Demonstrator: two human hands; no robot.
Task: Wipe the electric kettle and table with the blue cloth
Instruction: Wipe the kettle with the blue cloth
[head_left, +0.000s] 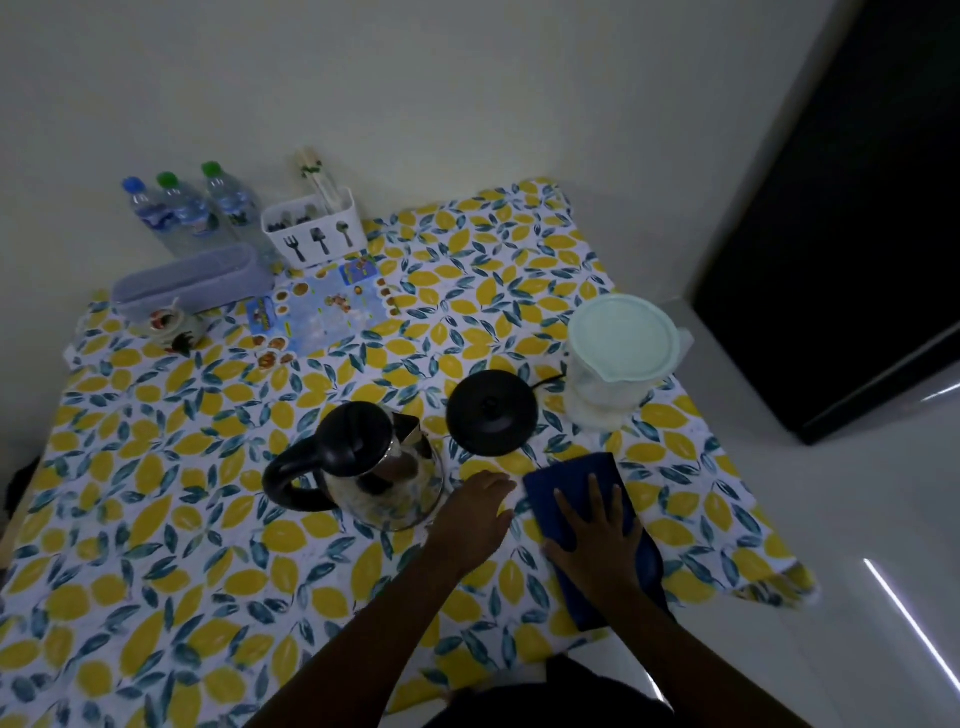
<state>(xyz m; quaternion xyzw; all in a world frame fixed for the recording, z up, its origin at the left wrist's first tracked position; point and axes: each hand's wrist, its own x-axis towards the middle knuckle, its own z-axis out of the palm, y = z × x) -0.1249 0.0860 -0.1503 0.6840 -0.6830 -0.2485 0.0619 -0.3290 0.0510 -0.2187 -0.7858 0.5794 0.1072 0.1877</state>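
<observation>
A glass electric kettle (363, 467) with a black lid and handle stands on the table (156, 519), which has a lemon-print cover. Its round black base (491, 410) sits apart to the right, with its cord trailing right. The blue cloth (571, 483) lies flat near the table's right front. My right hand (597, 540) presses on the cloth, palm down with fingers spread. My left hand (478, 514) rests on the table between kettle and cloth, close to the kettle's glass wall, holding nothing.
A white lidded jug (618, 358) stands right of the base. At the back are three water bottles (187, 208), a cutlery holder (314, 228), a lilac tray (192, 280), a small cup (171, 327) and a printed mat (322, 306). The table's edge runs right of the cloth.
</observation>
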